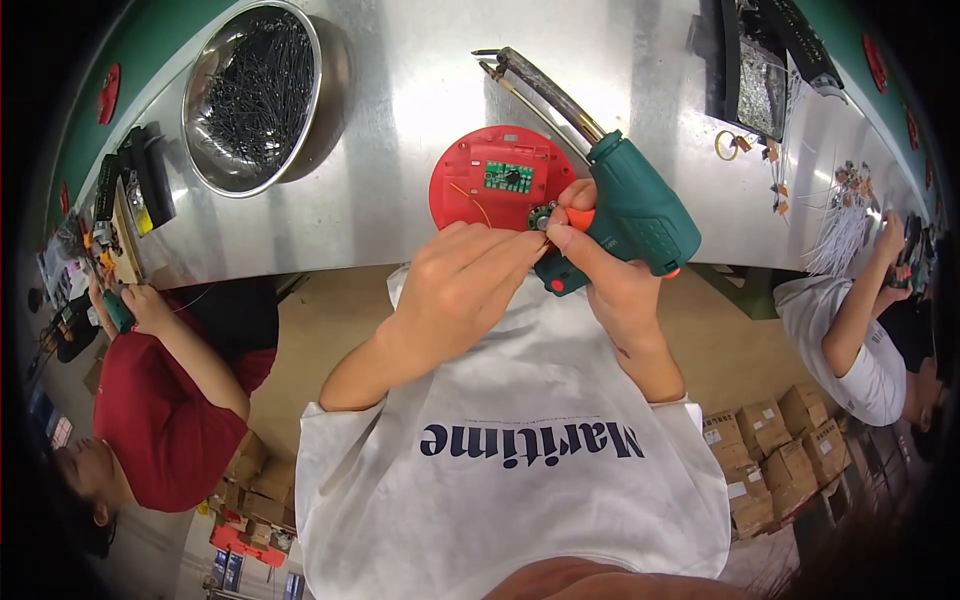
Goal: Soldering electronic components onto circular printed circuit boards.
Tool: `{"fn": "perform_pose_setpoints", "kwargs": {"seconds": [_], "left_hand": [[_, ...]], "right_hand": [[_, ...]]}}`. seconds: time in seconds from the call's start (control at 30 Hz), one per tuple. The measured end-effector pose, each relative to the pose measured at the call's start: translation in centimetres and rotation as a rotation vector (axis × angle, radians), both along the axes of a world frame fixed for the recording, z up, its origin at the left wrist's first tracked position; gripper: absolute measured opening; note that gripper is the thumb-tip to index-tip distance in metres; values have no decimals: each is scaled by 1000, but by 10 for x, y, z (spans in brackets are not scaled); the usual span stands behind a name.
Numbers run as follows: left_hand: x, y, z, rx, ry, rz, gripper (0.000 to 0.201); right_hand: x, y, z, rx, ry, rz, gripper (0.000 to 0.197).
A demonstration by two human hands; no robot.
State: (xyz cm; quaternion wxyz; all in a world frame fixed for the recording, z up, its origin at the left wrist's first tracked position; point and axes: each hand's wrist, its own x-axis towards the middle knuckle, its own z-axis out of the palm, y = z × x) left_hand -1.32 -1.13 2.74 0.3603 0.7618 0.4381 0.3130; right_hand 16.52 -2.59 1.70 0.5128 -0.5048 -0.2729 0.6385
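The left hand (465,278) and right hand (618,278) partly hide the small round part (541,214)

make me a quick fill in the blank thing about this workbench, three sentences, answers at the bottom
The green soldering gun is held in the person's ____.
The rectangular circuit board sits on a round plastic part coloured ____.
The metal bowl contains a pile of thin strands coloured ____.

Missing words: right hand; red; black
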Motion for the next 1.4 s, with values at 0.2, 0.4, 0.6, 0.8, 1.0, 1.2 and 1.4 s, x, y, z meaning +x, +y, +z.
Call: {"fn": "perform_pose_setpoints", "kwargs": {"seconds": [0.2,0.4,0.6,0.8,1.0,1.2,1.4], "left_hand": [[7,-6,-6,-78,-74,78,16],[9,-6,-6,-38,-84,149,17],[9,-5,-5,-5,-75,128,20],[10,-6,-4,-38,-79,128,19],[12,-10,-1,0,-40,176,18],[10,-13,-8,26,-82,216,20],[7,-7,-17,-5,-89,299,19]], "right_hand": [[-1,0,-3,25,29,20,28],[-1,2,-4,29,29,17,26],[0,6,0,-152,128,8,20],[-5,6,2,-143,131,-7,22],[-7,8,6,-149,150,-8,24],[-5,3,1,-177,250,5,25],[6,2,4,-171,145,-29,20]]}}
